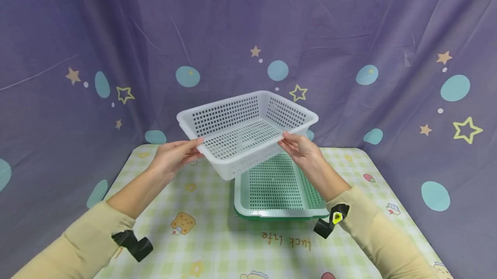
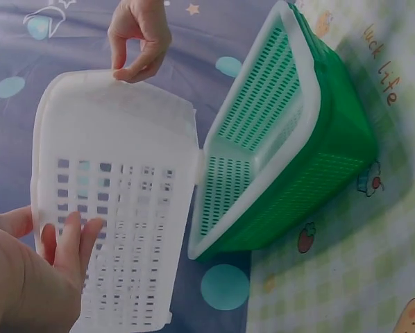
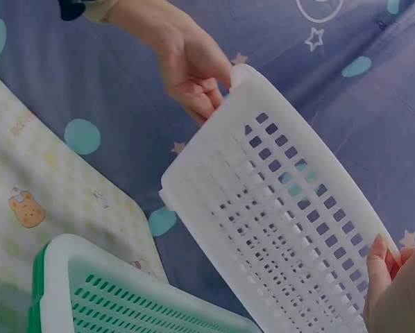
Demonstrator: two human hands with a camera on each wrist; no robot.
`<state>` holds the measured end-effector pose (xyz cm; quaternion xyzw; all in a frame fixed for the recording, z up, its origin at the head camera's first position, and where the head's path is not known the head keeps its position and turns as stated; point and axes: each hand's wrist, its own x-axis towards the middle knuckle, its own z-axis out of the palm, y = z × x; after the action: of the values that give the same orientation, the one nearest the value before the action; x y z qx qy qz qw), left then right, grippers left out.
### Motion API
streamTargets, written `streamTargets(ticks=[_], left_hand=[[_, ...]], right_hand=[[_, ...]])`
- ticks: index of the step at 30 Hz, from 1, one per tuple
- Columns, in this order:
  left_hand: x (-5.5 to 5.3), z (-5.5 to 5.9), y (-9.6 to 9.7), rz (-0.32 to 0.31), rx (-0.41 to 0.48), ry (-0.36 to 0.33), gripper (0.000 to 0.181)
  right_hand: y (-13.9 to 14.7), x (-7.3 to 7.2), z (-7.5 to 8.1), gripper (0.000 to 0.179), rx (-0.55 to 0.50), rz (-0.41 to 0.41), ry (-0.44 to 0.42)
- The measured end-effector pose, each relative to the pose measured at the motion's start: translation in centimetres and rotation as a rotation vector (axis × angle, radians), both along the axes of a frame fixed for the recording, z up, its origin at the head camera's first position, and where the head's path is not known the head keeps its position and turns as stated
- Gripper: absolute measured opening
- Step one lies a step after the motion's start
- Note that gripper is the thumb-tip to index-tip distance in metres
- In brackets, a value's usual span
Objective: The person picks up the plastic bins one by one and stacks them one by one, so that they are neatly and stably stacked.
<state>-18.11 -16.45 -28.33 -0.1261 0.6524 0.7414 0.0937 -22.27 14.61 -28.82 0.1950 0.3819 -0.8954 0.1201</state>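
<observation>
A white plastic basket [image 1: 248, 161] with square holes is held tilted in the air, its open top facing me in the head view. My left hand [image 1: 172, 157] pinches its rim at the left end, thumb on top and fingers beneath. My right hand [image 1: 303, 152] grips the near long rim toward the right. Below stands a green basket [image 2: 332, 149], with a white basket [image 1: 279, 213] nested inside it; green shows through the holes. The held basket hides part of their far side. In the right wrist view both hands touch the held basket's rim.
Under the baskets lies a table with a green-and-white checked cloth [image 1: 209, 227], printed with cartoons and lettering. A purple curtain [image 1: 217, 24] with stars and teal spots surrounds the back and sides.
</observation>
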Motion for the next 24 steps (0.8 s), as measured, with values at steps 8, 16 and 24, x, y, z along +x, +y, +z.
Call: streamTargets(ticks=[8, 16, 24], left_hand=[[-0.4, -0.9, -0.2, -0.052, 0.140, -0.027, 0.033], [-2.3, -1.9, -3.7, 0.120, 0.240, -0.129, 0.029], [-6.2, -1.8, -7.5, -0.009, 0.385, -0.188, 0.027]], right_hand=[[1.6, 0.0, 0.0, 0.062, -0.074, -0.022, 0.011], [2.1, 0.7, -0.1, 0.069, -0.149, -0.050, 0.011], [2.6, 1.4, 0.1, 0.044, -0.141, 0.066, 0.096]])
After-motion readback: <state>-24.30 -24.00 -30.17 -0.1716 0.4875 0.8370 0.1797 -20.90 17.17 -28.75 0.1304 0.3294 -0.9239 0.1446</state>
